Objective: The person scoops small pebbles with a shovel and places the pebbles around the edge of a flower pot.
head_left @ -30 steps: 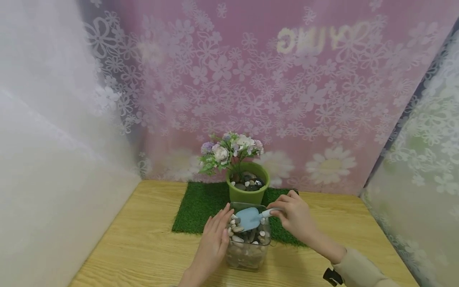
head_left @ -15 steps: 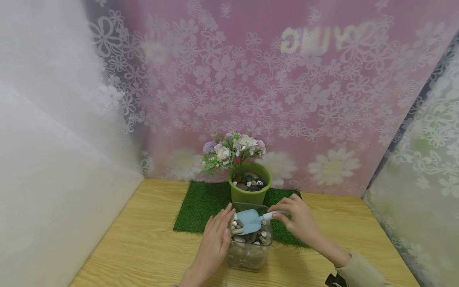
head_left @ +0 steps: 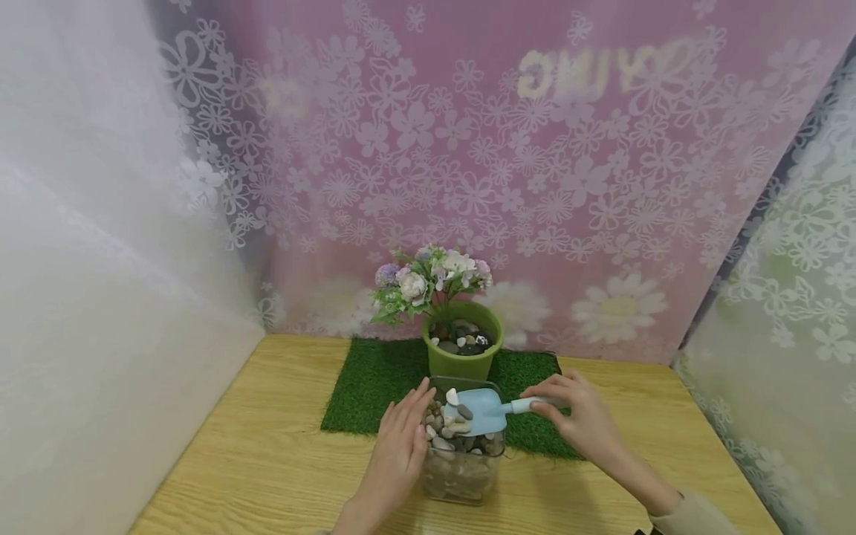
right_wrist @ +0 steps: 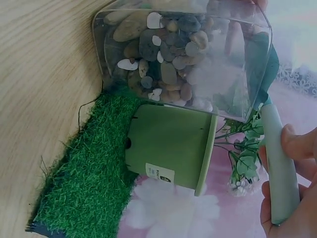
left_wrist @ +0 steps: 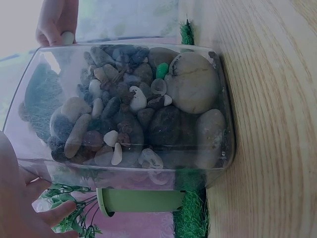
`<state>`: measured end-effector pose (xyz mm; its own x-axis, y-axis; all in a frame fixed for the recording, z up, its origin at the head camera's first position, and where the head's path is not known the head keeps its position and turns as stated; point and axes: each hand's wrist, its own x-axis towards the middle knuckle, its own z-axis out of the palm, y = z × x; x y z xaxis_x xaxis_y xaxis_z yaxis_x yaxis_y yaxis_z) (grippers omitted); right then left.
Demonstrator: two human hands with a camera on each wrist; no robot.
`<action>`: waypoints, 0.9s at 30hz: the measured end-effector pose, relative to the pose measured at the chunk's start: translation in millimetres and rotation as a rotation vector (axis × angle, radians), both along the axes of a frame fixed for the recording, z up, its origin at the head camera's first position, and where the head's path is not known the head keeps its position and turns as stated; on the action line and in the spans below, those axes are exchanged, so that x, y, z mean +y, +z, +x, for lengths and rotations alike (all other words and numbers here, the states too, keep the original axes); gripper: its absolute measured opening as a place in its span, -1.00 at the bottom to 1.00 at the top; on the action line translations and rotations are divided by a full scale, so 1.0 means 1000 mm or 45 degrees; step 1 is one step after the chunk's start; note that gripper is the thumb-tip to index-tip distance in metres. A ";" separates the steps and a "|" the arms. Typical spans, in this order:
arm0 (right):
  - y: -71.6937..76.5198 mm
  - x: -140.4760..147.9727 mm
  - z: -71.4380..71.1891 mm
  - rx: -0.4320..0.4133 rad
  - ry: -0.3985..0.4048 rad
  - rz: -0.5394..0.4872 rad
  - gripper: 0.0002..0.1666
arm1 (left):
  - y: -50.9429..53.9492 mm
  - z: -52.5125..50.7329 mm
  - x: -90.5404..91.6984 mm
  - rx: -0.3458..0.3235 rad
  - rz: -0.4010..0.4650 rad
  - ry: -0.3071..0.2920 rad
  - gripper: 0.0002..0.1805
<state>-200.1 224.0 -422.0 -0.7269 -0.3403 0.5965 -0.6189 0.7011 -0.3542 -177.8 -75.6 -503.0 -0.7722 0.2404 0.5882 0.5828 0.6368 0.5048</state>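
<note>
Pebbles [head_left: 464, 411], a white one and a grey one among them, lie at the left end of the blade of a blue shovel [head_left: 487, 411], set in the mouth of a clear container [head_left: 461, 479] low in the middle of the head view. From my distant seat I can't tell how many the blade really bears. The right hand [head_left: 582, 416] grips the shovel's handle, thumb against the curled fingers; the left hand [head_left: 399, 438] lies along the container's left side, fingers extended and touching it.

To scoop well, I'd slide the blade low under the stones, then tip its front edge up before lifting, since stones so near that edge could roll off. I'd want the left palm steadying the wall, as a push from the right may shift it.

Through the wall, the left wrist view shows a mixed fill: small stones toward the left, a big tan stone [left_wrist: 193, 82] at upper right, a bright green one [left_wrist: 162, 70] beside it. Behind the container, a green pot [head_left: 461, 368] on the grass mat [head_left: 374, 394] holds flowers [head_left: 438, 275] and mostly dark stones [head_left: 449, 348] with a few white ones.
</note>
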 end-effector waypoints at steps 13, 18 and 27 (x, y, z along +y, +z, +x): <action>0.003 0.006 0.005 0.039 -0.068 -0.037 -0.70 | 0.000 0.000 -0.001 0.016 -0.028 0.014 -0.41; 0.010 0.010 0.001 0.053 -0.080 -0.034 -0.70 | 0.000 -0.001 -0.001 0.051 -0.028 0.019 -0.40; 0.025 0.017 -0.016 0.086 -0.128 -0.018 -0.74 | -0.001 -0.001 0.000 0.035 -0.030 0.016 -0.40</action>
<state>-216.2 240.8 -396.7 -0.7150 -0.2586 0.6495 -0.5683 0.7561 -0.3245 -178.8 -75.8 -503.6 -0.7589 0.2449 0.6034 0.5880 0.6559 0.4734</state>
